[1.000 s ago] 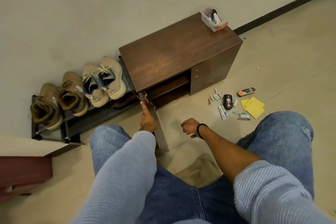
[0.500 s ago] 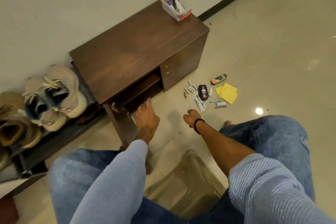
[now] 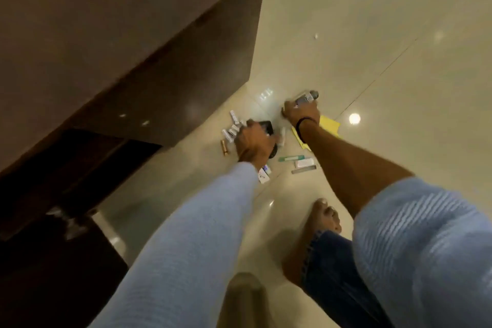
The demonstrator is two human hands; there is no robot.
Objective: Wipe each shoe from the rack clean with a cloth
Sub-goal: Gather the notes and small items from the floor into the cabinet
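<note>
My right hand (image 3: 302, 113) is down at the floor, closed around a small grey and orange device (image 3: 306, 96) whose end sticks out past my fingers. A yellow cloth (image 3: 330, 125) lies flat on the tiles just under and behind that wrist. My left hand (image 3: 253, 141) reaches down beside it, fingers curled over a black object (image 3: 266, 125) that shows above and below the hand. The picture is blurred by motion. No shoes and no rack are in view.
A dark wooden cabinet (image 3: 133, 34) fills the upper left, its open door (image 3: 53, 261) at the lower left. Several small white tubes (image 3: 231, 128), a teal pen (image 3: 290, 158) and a small box (image 3: 263, 174) are scattered on the tiles. My bare foot (image 3: 319, 224) rests below them.
I have leaned forward and to the right, away from the cabinet door. Both hands went down to the scattered things; the right one picked up the small device, and the left closed over the black object.
</note>
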